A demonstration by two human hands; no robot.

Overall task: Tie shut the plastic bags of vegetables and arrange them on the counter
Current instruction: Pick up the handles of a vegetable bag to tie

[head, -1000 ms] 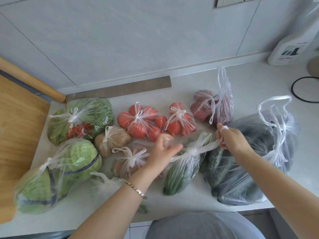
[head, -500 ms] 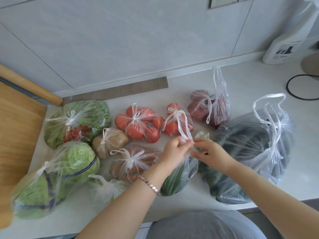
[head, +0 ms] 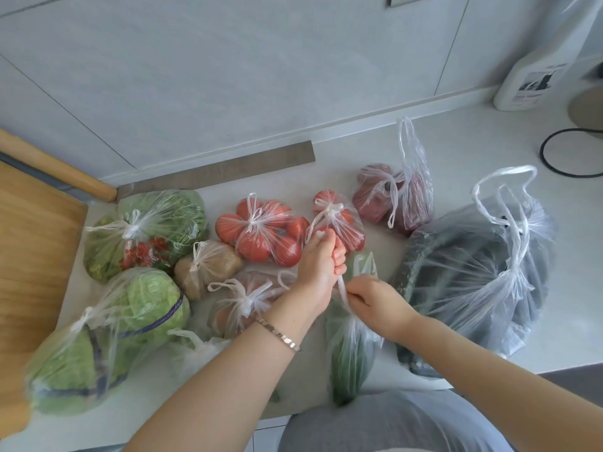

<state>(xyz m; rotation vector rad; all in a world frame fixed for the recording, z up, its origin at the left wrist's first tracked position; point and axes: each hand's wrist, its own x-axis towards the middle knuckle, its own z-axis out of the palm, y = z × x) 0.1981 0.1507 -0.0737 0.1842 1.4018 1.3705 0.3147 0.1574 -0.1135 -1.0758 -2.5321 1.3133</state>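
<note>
Left hand (head: 321,259) grips handle strip up high, right hand (head: 375,300) pinches it low, keeping green veg bag (head: 350,357) neck taut on counter (head: 456,141) for knotting, looks like.

ten plastic bags (head: 261,236) of vegetables on one bench (head: 473,141), two of them holding red tomatoes and two leafy greens; two hands, a left hand (head: 318,269) and a right hand (head: 375,301); one bracelet (head: 277,334); one wooden board (head: 32,256); one white bottle (head: 535,83); one black cable (head: 541,154).
</note>
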